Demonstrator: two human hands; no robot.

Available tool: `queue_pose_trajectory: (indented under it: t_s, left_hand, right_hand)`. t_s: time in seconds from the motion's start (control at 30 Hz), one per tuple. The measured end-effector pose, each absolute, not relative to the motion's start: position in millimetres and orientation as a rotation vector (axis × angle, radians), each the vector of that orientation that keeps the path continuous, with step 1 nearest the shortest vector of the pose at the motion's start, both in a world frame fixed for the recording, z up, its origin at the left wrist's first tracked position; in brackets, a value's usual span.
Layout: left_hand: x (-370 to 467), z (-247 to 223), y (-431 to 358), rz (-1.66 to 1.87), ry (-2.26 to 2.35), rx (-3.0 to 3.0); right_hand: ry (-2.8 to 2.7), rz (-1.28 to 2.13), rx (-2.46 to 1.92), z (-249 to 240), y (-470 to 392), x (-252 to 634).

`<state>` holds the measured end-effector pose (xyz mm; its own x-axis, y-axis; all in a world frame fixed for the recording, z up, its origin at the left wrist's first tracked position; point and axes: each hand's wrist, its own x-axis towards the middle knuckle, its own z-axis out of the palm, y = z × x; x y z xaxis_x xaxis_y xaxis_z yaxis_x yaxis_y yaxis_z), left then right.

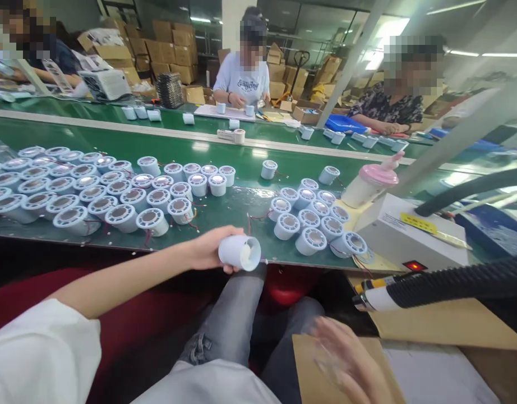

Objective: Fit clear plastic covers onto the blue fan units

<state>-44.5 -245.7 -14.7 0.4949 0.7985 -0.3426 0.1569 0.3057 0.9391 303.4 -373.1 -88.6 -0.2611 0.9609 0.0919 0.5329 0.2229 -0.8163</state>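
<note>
My left hand (210, 247) is closed around a pale blue plastic cup-shaped housing (233, 251), held just off the bench's near edge. The housing is tipped on its side, its hollow end turned to the right with a whitish part inside. Low on the right, my right hand (346, 359) is smeared by motion over an open cardboard box (309, 365); whether anything is in its fingers I cannot make out. Many similar housings with round metallic centres and thin red wires stand upright on the left (115, 193) and in a smaller cluster on the right (311, 238).
A green conveyor (241, 151) runs beyond the bench. At right are a pink-topped bottle (374, 179), a grey box with a lit red switch (410, 235) and a black ribbed hose (452, 283). Co-workers sit across the line; one (241, 78) handles similar housings.
</note>
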Motion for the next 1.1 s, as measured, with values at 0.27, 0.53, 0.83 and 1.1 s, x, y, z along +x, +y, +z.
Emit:
queue_pose_trajectory:
  t_s: [0.27, 0.53, 0.83, 1.1]
  left_hand:
    - [17, -68, -266, 0.123, 0.761, 0.993]
    - [24, -45, -276, 0.322, 0.836, 2.168]
    - [25, -71, -270, 0.691, 0.725, 2.118]
    - [27, -80, -274, 0.561, 0.455, 1.782]
  right_hand:
    - [-2.329, 0.172, -1.379, -66, -335, 216]
    - [-2.222, 0.769, -1.568, -60, -331, 223]
    - [-1.435, 1.209, -1.391, -46, -335, 232]
    - [-0.921, 1.448, -1.299, -49, -328, 240]
